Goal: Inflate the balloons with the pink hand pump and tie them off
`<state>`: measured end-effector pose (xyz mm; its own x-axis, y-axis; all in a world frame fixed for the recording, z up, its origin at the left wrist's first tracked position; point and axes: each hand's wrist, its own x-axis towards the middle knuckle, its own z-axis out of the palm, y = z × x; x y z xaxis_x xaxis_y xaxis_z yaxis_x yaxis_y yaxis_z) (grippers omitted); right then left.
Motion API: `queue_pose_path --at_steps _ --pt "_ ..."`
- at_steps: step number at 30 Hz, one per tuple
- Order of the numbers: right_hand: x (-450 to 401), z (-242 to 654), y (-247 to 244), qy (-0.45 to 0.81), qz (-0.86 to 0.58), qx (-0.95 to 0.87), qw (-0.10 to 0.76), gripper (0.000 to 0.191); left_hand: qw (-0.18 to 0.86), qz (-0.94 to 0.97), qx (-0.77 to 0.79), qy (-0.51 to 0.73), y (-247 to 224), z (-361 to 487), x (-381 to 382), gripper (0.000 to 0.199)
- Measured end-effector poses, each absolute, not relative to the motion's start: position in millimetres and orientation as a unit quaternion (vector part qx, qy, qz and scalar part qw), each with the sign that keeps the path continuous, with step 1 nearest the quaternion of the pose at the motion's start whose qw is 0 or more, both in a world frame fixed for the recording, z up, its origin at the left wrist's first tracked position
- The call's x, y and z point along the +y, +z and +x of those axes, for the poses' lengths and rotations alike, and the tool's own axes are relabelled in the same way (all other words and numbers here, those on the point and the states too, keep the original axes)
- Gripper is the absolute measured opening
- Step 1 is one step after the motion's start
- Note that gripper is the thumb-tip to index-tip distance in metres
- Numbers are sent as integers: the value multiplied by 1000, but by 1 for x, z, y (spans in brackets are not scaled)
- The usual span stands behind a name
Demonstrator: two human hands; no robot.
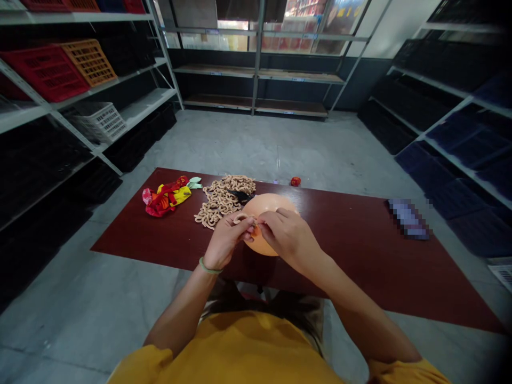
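Inflated peach balloon [267, 209] held just above near edge of dark red table [360, 250], roughly mid-width of table. Left hand [226, 237] pinching balloon's neck end, fingers curled tight, thumb and forefinger closed on a small orange bit at the knot area. Right hand [286, 232] also on neck end, fingertips pinched together against left hand's fingers, back of hand covering lower right part of balloon. Both hands touching each other at the pinch point; exact grip on neck partly hidden by fingers. Green bracelet [209, 268] on left wrist.

Relative to balloon: pile of tan curly rubber loops [222, 200] just left and behind, touching or nearly touching balloon's far-left edge. Small black item [240, 196] lying on pile, just behind balloon; kind unclear. Heap of uninflated red and yellow balloons [165, 197] farther left, beyond pile, with pale green piece [194, 183] at its right end. Small red object [295, 181] behind balloon near table's far edge, apart from it. Blurred-out flat item [408, 217] well right of balloon on table.

Yellow shirt [240, 352] below balloon. Red crate [46, 72], orange crate [90, 61], white basket [100, 121] on shelves far left of balloon.
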<state>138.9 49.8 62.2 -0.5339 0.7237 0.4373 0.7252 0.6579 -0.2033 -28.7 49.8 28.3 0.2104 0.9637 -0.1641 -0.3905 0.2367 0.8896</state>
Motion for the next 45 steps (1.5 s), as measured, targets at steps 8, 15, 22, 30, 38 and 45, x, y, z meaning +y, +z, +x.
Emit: queue_pose_path --at_steps 8,15,22,30,38,45 --pt "62 150 61 108 -414 -848 314 11 641 460 398 468 24 -33 51 21" --pt "67 143 55 135 -409 -839 332 7 627 508 383 449 25 -39 56 20" --pt "61 134 53 133 -424 -808 386 12 562 523 411 492 28 -33 59 12" --pt "66 135 53 114 -406 -808 412 7 516 495 403 571 12 -28 69 11" --pt "84 139 56 182 -429 -798 383 9 557 459 381 578 8 -27 75 15" --pt "88 139 49 225 -424 -785 391 10 563 436 400 577 11 -27 73 16"
